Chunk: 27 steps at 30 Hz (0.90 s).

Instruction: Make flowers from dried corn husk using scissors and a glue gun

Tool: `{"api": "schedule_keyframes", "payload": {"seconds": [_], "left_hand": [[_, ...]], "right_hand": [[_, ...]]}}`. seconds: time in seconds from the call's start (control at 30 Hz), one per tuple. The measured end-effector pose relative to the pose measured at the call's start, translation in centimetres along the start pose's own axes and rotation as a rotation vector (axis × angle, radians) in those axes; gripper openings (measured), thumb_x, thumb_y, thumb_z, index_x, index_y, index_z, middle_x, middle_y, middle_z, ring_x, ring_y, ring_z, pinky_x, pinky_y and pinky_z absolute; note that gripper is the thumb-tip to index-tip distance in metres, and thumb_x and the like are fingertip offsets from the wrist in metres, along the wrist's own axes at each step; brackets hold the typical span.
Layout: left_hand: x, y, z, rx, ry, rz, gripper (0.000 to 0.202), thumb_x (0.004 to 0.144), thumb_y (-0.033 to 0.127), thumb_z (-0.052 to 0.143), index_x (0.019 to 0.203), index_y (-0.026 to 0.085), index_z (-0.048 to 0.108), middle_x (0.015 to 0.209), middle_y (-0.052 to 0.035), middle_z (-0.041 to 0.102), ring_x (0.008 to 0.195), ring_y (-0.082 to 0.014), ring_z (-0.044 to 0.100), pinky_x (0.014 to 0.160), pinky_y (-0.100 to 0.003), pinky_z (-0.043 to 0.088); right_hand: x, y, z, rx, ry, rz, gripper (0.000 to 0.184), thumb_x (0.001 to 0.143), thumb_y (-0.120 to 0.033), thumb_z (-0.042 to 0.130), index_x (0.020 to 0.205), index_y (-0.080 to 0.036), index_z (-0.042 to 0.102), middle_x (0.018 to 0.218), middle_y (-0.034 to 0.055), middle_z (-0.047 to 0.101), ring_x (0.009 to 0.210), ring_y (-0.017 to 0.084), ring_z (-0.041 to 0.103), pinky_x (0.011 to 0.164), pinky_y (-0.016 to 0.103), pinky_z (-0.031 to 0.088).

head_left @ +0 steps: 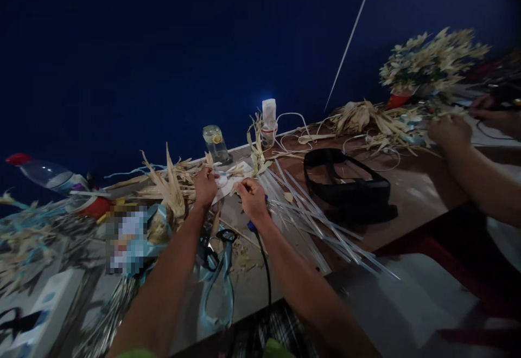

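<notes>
My left hand [205,186] is closed in a pinch at the middle of the table, beside a heap of dry corn husks [175,184]. A pale husk tip shows just above its fingers, but what they grip is not clear. Close by on the right, my right hand [251,200] is also pinched, with a small pale bit at its fingertips. White paper [240,171] lies behind and between both hands. Under my right wrist sits a blue object [253,226] with a black cord, mostly hidden. Scissors [227,235] and light-blue ribbon [228,287] lie nearer me.
Long clear sticks [301,211] and a black headset-like frame [345,181] are to the right. A glass jar [216,144] and a cup [268,134] line the back edge. A bottle [49,176] leans left. Another person's hand [450,130] works at far right, near a husk-flower bouquet [431,62].
</notes>
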<state>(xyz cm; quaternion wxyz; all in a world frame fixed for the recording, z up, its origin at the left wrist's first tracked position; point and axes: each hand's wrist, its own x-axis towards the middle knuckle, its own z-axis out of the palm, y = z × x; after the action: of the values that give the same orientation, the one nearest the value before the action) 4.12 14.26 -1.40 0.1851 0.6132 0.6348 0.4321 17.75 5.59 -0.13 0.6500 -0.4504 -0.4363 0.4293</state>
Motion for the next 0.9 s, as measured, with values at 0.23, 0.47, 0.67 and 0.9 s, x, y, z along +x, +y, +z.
{"api": "schedule_keyframes", "payload": {"seconds": [0.23, 0.47, 0.67, 0.9], "left_hand": [[-2.2, 1.3, -2.5, -0.295, -0.096, -0.161, 0.016, 0.071, 0.033, 0.055, 0.069, 0.016, 0.055, 0.067, -0.0024, 0.061, 0.044, -0.0079, 0.039, 0.045, -0.022, 0.030], [-8.5, 3.7, -6.6, -0.753, -0.259, -0.307, 0.028, 0.065, 0.035, 0.068, 0.075, 0.016, 0.050, 0.068, 0.0012, 0.058, 0.039, -0.0017, 0.033, 0.039, -0.018, 0.020], [-12.2, 4.5, -7.7, -0.925, -0.360, -0.454, 0.031, 0.063, 0.031, 0.071, 0.077, 0.016, 0.048, 0.062, 0.0030, 0.057, 0.037, -0.0001, 0.032, 0.039, -0.016, 0.023], [-14.0, 2.4, -7.1, -0.889, -0.339, -0.428, 0.029, 0.065, 0.033, 0.070, 0.075, 0.015, 0.049, 0.063, 0.0016, 0.060, 0.037, -0.0009, 0.034, 0.037, -0.016, 0.022]], "right_hand": [[0.2, 0.2, 0.0, 0.050, 0.000, 0.036, 0.029, 0.069, -0.041, 0.056, 0.056, -0.019, 0.043, 0.050, -0.0062, 0.032, 0.048, 0.007, 0.027, 0.048, 0.022, 0.025], [0.1, 0.7, 0.4, 0.158, -0.028, 0.092, 0.030, 0.068, -0.041, 0.057, 0.055, -0.019, 0.042, 0.048, -0.0072, 0.033, 0.046, 0.006, 0.028, 0.047, 0.022, 0.023], [-1.1, 0.2, 1.0, 0.219, -0.136, 0.117, 0.029, 0.067, -0.037, 0.061, 0.054, -0.018, 0.043, 0.047, -0.0073, 0.035, 0.046, 0.006, 0.030, 0.047, 0.021, 0.024], [-2.8, -1.3, 0.6, 0.425, -0.563, 0.241, 0.026, 0.067, -0.040, 0.065, 0.062, -0.017, 0.054, 0.076, 0.0015, 0.058, 0.055, 0.009, 0.046, 0.056, 0.026, 0.041]]}}
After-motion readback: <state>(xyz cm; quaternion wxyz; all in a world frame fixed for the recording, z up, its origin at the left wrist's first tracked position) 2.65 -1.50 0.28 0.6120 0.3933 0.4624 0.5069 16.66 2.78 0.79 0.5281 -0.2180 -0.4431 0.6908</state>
